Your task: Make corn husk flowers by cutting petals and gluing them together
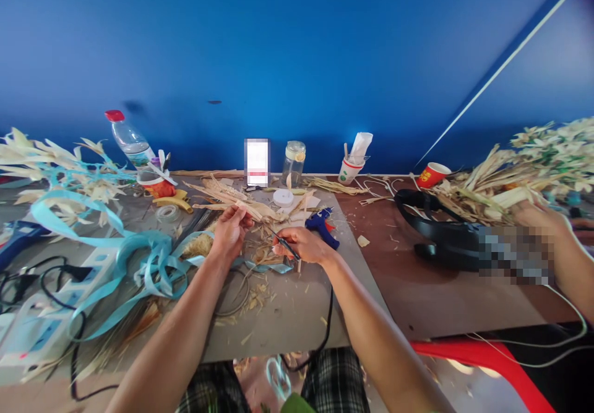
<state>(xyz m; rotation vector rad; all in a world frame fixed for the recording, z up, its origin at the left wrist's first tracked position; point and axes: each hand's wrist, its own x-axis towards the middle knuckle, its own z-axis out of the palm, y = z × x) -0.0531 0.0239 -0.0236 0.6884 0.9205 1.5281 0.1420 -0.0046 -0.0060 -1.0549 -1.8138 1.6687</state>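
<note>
My left hand (231, 232) is closed on a pale strip of dried husk (253, 210) and holds it over the grey table (288, 314). My right hand (304, 244) grips small dark scissors (285, 244), whose blades point up and left toward the husk. Cut husk scraps (253, 292) lie on the table under both hands. A blue glue gun (323, 224) lies just behind my right hand, with its black cord running off the front edge.
Light blue ribbon (139, 258) coils at the left beside husk flowers (60, 165). At the back stand a water bottle (130, 140), a glass jar (293, 162) and paper cups (349, 168). Another person's arm (563, 246) rests at the right by a husk pile (492, 193).
</note>
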